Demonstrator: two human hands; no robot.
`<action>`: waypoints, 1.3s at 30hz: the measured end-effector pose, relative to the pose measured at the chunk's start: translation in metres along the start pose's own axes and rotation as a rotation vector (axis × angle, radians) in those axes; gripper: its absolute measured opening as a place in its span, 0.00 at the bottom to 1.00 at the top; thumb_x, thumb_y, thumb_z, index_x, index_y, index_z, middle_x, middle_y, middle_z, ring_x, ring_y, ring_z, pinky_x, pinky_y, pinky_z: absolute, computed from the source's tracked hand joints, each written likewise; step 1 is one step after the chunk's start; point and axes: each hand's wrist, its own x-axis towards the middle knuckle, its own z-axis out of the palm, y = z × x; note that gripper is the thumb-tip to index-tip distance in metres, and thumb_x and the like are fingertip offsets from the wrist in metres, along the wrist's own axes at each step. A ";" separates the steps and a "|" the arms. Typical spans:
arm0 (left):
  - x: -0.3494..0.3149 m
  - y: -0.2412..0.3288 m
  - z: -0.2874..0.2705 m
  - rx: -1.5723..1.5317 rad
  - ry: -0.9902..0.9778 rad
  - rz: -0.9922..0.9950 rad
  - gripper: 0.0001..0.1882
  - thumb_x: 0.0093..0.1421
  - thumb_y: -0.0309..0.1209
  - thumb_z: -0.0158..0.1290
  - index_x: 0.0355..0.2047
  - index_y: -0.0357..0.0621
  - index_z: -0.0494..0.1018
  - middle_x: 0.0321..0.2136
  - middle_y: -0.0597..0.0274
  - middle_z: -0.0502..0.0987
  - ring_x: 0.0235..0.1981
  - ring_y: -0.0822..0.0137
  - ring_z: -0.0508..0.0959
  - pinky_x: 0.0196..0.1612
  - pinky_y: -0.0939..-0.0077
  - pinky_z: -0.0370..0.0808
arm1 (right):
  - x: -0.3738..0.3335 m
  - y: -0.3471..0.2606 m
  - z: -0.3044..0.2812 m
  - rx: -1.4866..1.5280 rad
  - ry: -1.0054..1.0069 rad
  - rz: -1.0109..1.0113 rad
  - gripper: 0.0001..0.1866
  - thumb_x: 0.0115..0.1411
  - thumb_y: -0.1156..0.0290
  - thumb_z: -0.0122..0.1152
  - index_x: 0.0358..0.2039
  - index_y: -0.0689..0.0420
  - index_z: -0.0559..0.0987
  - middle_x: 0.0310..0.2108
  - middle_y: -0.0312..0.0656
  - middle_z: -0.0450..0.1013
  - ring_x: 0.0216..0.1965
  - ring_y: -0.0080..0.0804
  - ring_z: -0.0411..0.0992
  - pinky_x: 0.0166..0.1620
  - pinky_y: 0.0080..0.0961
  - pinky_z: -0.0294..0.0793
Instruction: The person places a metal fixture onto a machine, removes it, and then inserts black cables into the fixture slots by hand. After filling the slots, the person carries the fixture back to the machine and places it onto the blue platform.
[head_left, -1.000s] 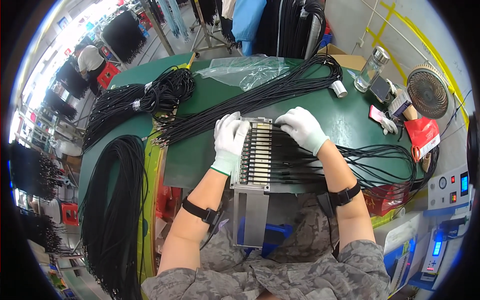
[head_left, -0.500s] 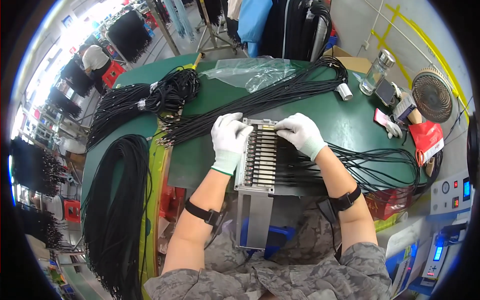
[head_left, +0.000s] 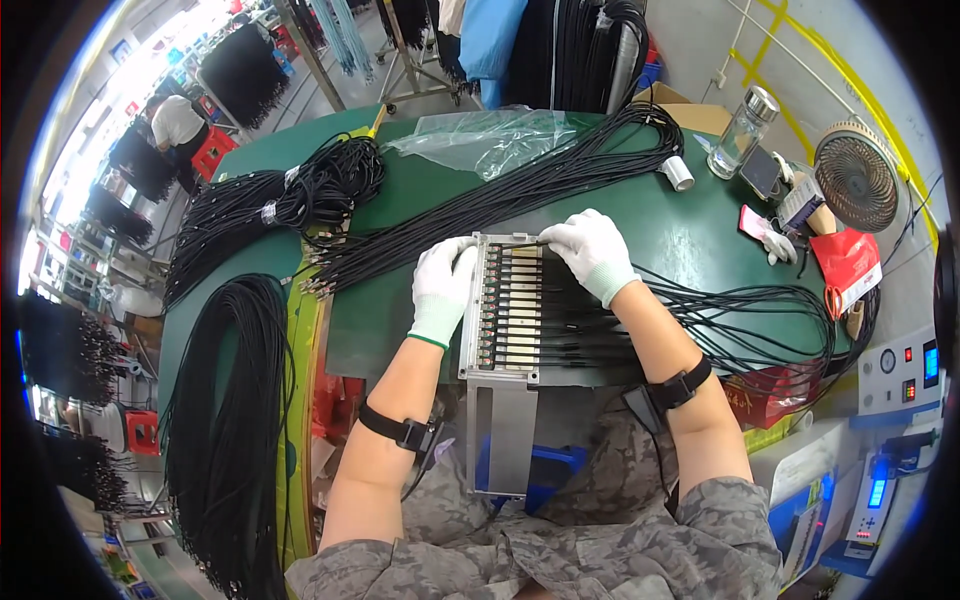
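Observation:
A silver metal fixture (head_left: 508,376) with a row of slots lies at the table's near edge. Black cables (head_left: 590,332) sit side by side in the slots, their ends at the left and their lengths running off to the right. My right hand (head_left: 592,255), in a white glove, pinches a black cable at the fixture's far right corner. That cable lies across the farthest slot. My left hand (head_left: 441,285), also gloved, is closed at the fixture's far left edge, thumb and fingertips against it.
Bundles of black cables (head_left: 225,400) lie on the green table (head_left: 680,240) at the left and across the back. Clear plastic bags (head_left: 490,140) lie behind. A glass bottle (head_left: 742,130), a fan (head_left: 857,178) and red-handled scissors (head_left: 834,302) are on the right. One person (head_left: 180,125) is far left.
A black cable now shows across the farthest slot, where a pale slot was visible before. My left thumb has drawn back from over the fixture to its left edge. The whole view has shifted slightly.

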 end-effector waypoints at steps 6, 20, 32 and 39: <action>0.001 -0.001 0.002 0.015 0.006 -0.034 0.13 0.63 0.39 0.54 0.43 0.47 0.81 0.42 0.57 0.81 0.49 0.55 0.77 0.54 0.62 0.72 | 0.002 -0.004 0.004 0.003 -0.083 0.008 0.08 0.58 0.68 0.60 0.37 0.42 0.84 0.31 0.36 0.75 0.39 0.40 0.71 0.44 0.35 0.72; -0.013 -0.007 -0.019 -0.352 -0.180 -0.083 0.15 0.67 0.30 0.51 0.49 0.33 0.76 0.44 0.56 0.82 0.46 0.67 0.80 0.54 0.74 0.73 | -0.017 -0.034 -0.009 0.022 0.010 -0.035 0.09 0.53 0.66 0.64 0.36 0.45 0.84 0.37 0.36 0.76 0.45 0.42 0.71 0.47 0.36 0.71; -0.045 -0.004 -0.037 -0.088 -0.133 0.018 0.13 0.64 0.34 0.53 0.45 0.43 0.80 0.45 0.55 0.81 0.50 0.58 0.77 0.58 0.66 0.70 | -0.018 -0.044 -0.012 -0.111 -0.185 -0.017 0.05 0.57 0.67 0.63 0.34 0.45 0.83 0.30 0.34 0.78 0.36 0.40 0.73 0.43 0.35 0.72; -0.048 0.012 -0.019 0.375 -0.193 0.313 0.23 0.63 0.47 0.53 0.60 0.71 0.73 0.66 0.39 0.60 0.66 0.38 0.58 0.69 0.47 0.53 | -0.027 -0.052 -0.015 -0.128 -0.205 -0.145 0.16 0.54 0.73 0.58 0.42 0.43 0.84 0.37 0.37 0.77 0.41 0.39 0.72 0.44 0.35 0.72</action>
